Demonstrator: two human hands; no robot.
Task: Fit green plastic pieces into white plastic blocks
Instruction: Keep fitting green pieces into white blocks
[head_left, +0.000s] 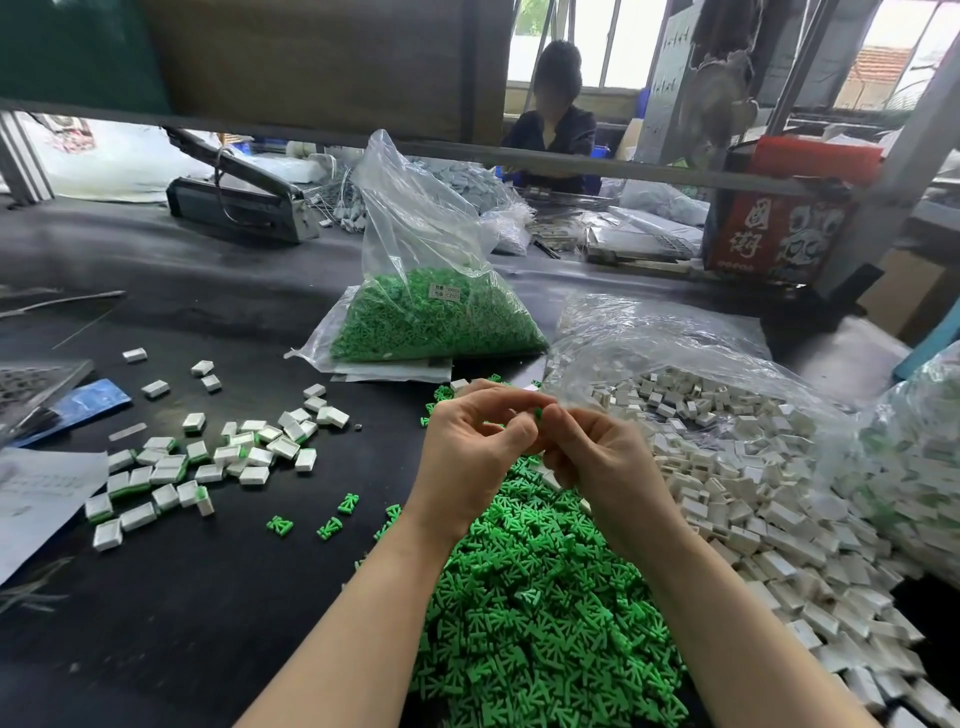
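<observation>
My left hand (475, 447) and my right hand (597, 457) meet above a loose heap of green plastic pieces (535, 613). Between the fingertips of both hands shows a small green piece (538, 413); a white block there is hidden by my fingers. A heap of white blocks (753, 499) spills from an open clear bag on the right. On the left of the black table lie several white blocks with green fitted in them (171, 467). Three single green pieces (330, 527) lie apart near them.
A clear bag full of green pieces (436, 317) stands behind my hands. A metal device (244, 202) sits at the back left, a red carton (779, 228) at the back right. Paper (41, 499) and a blue packet (88, 402) lie at the left edge. A person sits beyond the table.
</observation>
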